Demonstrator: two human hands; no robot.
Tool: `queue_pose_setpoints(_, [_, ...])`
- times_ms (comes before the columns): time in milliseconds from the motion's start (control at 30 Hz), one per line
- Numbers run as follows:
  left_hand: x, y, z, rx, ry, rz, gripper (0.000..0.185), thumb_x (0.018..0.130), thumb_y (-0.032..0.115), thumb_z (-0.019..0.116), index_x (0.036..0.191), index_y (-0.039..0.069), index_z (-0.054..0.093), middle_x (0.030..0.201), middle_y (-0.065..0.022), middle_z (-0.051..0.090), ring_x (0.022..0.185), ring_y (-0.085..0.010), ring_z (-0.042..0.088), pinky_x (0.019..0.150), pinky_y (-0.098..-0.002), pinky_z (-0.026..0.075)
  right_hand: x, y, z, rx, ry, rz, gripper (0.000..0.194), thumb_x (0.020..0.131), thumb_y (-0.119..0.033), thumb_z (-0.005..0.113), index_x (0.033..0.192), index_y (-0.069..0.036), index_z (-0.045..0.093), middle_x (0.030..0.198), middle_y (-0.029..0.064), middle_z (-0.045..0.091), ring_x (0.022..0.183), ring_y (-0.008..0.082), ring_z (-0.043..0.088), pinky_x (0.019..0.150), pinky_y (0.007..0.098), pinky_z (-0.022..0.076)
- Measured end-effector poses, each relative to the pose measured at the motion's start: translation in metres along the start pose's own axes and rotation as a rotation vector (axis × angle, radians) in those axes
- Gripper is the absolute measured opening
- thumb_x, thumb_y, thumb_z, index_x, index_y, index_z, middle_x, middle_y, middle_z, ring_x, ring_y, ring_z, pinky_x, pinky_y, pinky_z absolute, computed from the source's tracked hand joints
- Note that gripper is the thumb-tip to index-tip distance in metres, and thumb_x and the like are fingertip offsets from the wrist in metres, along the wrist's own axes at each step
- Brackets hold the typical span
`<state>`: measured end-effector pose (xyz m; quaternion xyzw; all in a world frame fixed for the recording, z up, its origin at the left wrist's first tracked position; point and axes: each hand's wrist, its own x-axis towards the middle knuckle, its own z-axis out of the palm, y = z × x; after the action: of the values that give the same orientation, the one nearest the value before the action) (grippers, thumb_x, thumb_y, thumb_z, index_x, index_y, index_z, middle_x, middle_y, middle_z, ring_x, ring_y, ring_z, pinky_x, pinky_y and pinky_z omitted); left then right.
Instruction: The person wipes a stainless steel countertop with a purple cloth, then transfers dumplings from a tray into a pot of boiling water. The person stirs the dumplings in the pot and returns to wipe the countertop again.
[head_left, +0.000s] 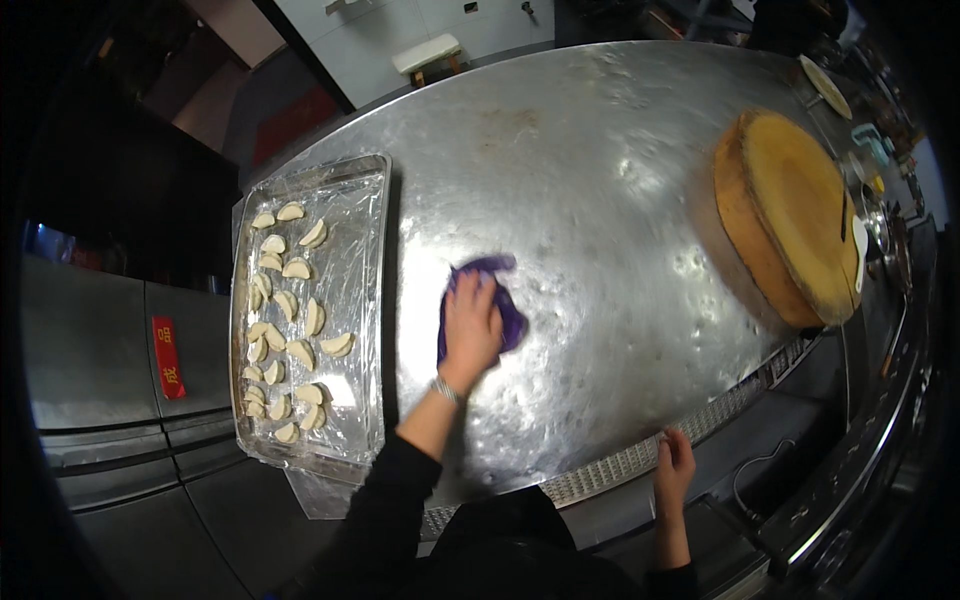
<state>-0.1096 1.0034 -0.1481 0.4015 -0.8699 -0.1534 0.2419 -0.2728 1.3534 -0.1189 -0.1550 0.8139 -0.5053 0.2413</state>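
Note:
My left hand (474, 322) presses down on a purple cloth (511, 319), which is bunched on the stainless steel table (600, 247). Part of the cloth is hidden under the palm and fingers, and its far edge is blurred. To the left of this hand lies a metal baking tray (387, 247) lined with clear plastic film. Several pale half-moon dumplings (300, 354) rest on the film, mostly toward the tray's left side. My right hand (675, 469) hangs at the table's front edge with its fingers curled; I cannot tell whether they hold anything.
A thick round wooden chopping block (795, 217) sits at the table's right end, a white spoon-like utensil (860, 251) by its rim. Behind it stands a round plate-like item (825, 86). Steel cabinets (90, 337) line the left; a low stool (427, 56) stands beyond the table.

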Motion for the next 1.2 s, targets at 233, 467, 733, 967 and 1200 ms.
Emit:
queue_pose_setpoints(233, [0.166,-0.045,0.034,-0.039,0.120,0.063,0.038,0.071,0.004,0.056,0.109,0.002,0.057,0.114,-0.0196,0.054,0.108,-0.0362,0.051,0.091,-0.0434,0.041,0.041,-0.013,-0.028,-0.068,0.097,-0.021,0.022,0.089,-0.001,0.050,0.110,0.002,0.056,0.101,0.0074,0.059,0.089,0.0147,0.057,0.081,0.0270,0.0449])
queue_pose_setpoints(467, [0.009,0.056,0.014,-0.186,-0.202,0.143,0.045,0.065,0.001,0.060,0.110,0.004,0.060,0.124,-0.0203,0.052,0.120,-0.0356,0.046,0.100,-0.0460,0.037,0.101,-0.061,-0.008,-0.046,-0.109,-0.115,0.020,0.088,-0.002,0.051,0.107,0.002,0.057,0.097,0.0067,0.058,0.087,0.0136,0.056,0.079,0.0258,0.0446])
queue_pose_setpoints(733, [0.202,-0.032,0.044,-0.143,0.273,-0.074,0.025,0.071,0.004,0.055,0.095,-0.001,0.060,0.101,-0.0195,0.059,0.098,-0.0386,0.053,0.087,-0.0432,0.042,0.125,-0.051,-0.034,-0.086,-0.086,-0.011,0.020,0.087,0.000,0.051,0.106,0.003,0.057,0.099,0.0083,0.058,0.088,0.0145,0.057,0.081,0.0260,0.0449])
queue_pose_setpoints(967, [0.089,0.132,0.085,-0.317,-0.391,0.270,0.049,0.071,0.018,0.066,0.118,0.006,0.057,0.132,-0.0187,0.045,0.129,-0.0328,0.037,0.105,-0.0463,0.030,0.153,-0.061,-0.031,-0.067,-0.180,-0.062,0.020,0.087,-0.001,0.053,0.106,0.003,0.057,0.100,0.0094,0.059,0.090,0.0156,0.057,0.081,0.0267,0.0455])
queue_pose_setpoints(1200, [0.186,-0.025,0.056,-0.071,0.137,-0.049,0.044,0.074,0.007,0.057,0.117,0.000,0.054,0.129,-0.0236,0.047,0.121,-0.0416,0.041,0.102,-0.0454,0.033,0.161,-0.054,-0.037,-0.099,-0.114,-0.022,0.020,0.086,0.000,0.052,0.105,0.002,0.058,0.098,0.0083,0.060,0.089,0.0149,0.058,0.080,0.0266,0.0458])
